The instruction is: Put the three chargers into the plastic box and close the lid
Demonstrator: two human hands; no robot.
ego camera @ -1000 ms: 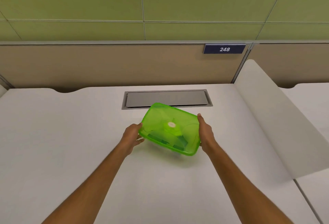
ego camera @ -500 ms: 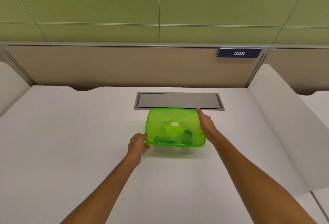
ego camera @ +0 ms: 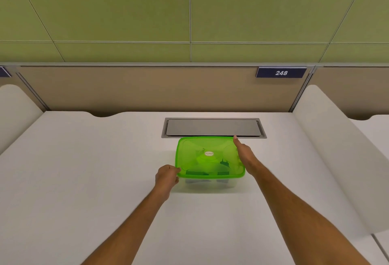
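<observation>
A clear plastic box [ego camera: 207,183] stands on the white desk [ego camera: 84,170], with its translucent green lid [ego camera: 202,157] lying flat on top. Dark charger shapes [ego camera: 223,164] show faintly through the lid; I cannot count them. My left hand [ego camera: 167,177] is curled at the lid's near left corner, fingertips pinching its edge. My right hand [ego camera: 244,156] lies along the lid's right edge, index finger stretched to the far right corner.
A grey cable hatch [ego camera: 213,127] is set into the desk just behind the box. White dividers rise at the left [ego camera: 14,108] and right [ego camera: 336,138]. A beige partition with a "248" sign [ego camera: 281,72] closes the back.
The lid was tilted and held between both hands a second ago; it now lies level on the box. My left hand slid to the near left corner and my right hand reached along the right edge.
</observation>
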